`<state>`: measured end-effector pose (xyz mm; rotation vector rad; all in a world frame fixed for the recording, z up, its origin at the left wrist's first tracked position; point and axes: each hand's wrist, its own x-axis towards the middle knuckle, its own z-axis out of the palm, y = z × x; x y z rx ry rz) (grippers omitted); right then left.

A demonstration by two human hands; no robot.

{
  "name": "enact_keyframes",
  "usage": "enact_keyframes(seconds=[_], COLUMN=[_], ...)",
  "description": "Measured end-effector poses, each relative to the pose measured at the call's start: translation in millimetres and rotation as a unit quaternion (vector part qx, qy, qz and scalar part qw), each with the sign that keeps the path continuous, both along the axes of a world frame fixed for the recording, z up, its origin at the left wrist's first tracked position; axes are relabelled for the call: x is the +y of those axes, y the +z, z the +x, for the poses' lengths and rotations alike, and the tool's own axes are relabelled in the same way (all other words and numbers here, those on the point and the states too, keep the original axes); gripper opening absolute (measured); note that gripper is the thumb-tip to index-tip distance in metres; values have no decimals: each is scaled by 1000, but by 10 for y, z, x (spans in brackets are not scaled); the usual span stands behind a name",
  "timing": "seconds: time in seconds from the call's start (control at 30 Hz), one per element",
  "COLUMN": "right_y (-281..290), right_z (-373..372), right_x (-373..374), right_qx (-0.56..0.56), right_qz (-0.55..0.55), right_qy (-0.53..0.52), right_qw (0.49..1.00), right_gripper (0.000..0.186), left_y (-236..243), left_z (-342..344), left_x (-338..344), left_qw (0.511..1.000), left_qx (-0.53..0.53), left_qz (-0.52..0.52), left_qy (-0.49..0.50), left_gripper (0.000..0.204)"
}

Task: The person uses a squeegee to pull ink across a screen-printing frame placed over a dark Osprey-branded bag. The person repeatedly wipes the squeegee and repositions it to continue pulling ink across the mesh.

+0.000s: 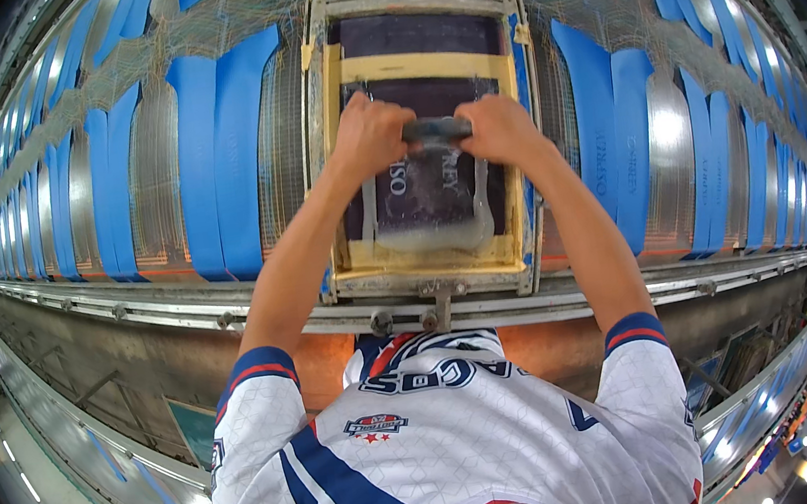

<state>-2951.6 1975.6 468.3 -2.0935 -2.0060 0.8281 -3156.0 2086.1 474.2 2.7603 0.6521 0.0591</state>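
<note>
Both of my hands are closed on the dark bar-shaped handle of a squeegee (437, 129). My left hand (369, 137) wraps its left end, and my right hand (499, 127) its right end. Beneath it lies a screen-printing frame (397, 281), its dark mesh (420, 38) bordered by yellowish tape (426, 66). Pale wet streaks run down the mesh below my hands, and light lettering shows through it. The squeegee's blade is mostly hidden under the handle and hands.
Blue cut fabric pieces (207, 165) lie in rows along a long, shiny printing table on both sides of the frame. A metal rail (621, 298) runs along the near edge, with a bracket (443, 303) at the frame's front. Another long table (93, 431) stands behind me.
</note>
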Motion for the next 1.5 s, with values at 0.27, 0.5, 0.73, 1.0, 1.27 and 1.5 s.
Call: enact_keyframes(seconds=[0.27,0.5,0.73,1.0,1.27,1.5], right_y=[-126,-209,-162,-11,-23,-116], right_z=[407,326,-686,-717,256,519], right_x=[829,615,-965,-1011,539,954], right_qx=[18,7,18,39,45,38], right_qz=[-55,4,45,42,-56,-81], right_qy=[-65,-59,14,-4,-52,-56], right_qw=[996,998,999,998,996,994], right_gripper=[32,29,27,24,22,31], left_y=[-210,-161,-50,85,-138,-162], left_z=[460,399,-694,-711,265,561], left_x=[819,596,-949,-1006,504,905], left_qw=[999,999,999,999,999,999], left_qx=[-33,-30,-21,7,3,19], left_qz=[9,3,-48,-40,19,-23], left_qy=[22,31,8,16,29,29], left_gripper=[33,28,18,21,32,34])
